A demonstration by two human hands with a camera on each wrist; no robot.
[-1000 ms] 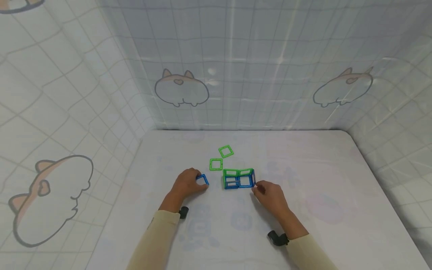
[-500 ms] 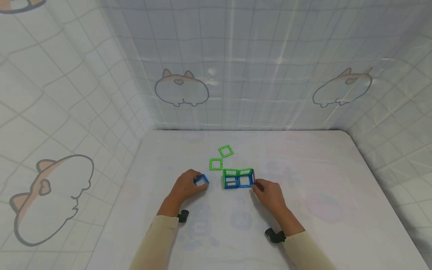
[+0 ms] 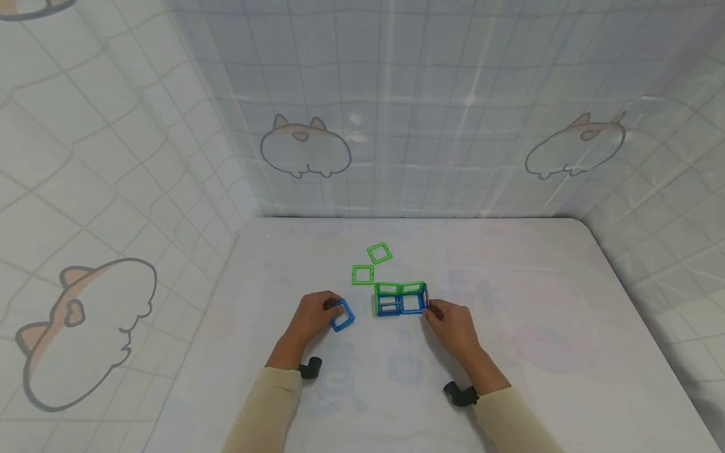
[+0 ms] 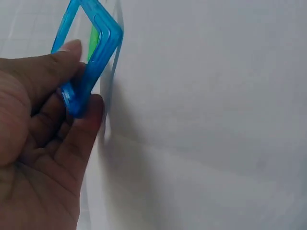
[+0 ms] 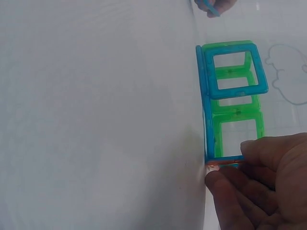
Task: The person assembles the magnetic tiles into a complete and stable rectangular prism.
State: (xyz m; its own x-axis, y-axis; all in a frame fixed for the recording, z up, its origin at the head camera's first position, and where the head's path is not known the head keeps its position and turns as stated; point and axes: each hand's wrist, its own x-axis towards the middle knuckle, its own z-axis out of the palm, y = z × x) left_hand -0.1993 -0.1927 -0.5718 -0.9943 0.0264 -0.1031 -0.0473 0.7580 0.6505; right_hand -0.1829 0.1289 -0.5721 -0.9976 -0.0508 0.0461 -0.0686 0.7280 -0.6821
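In the head view, my left hand (image 3: pixel 311 318) holds a blue square magnetic tile (image 4: pixel 97 67) up off the table. The left wrist view shows thumb and fingers pinching one corner of this open frame, which stands tilted. To its right is a small structure of joined magnetic tiles (image 3: pixel 401 306), with blue squares at its base and green squares upright at the back. A blue tile (image 5: pixel 235 94) stands across it in the right wrist view. My right hand (image 3: pixel 455 327) pinches the upright tile at the right end, which shows a reddish edge (image 5: pixel 223 163).
Two loose green square tiles lie behind the structure, a nearer one (image 3: pixel 362 283) and a farther one (image 3: pixel 382 260). The white table (image 3: pixel 510 264) meets grid-patterned sheeting (image 3: pixel 442 157) at the back and sides.
My left hand has turned the blue tile and drawn it slightly nearer to me. The right hand stays at the structure's right end, and the structure keeps its place.
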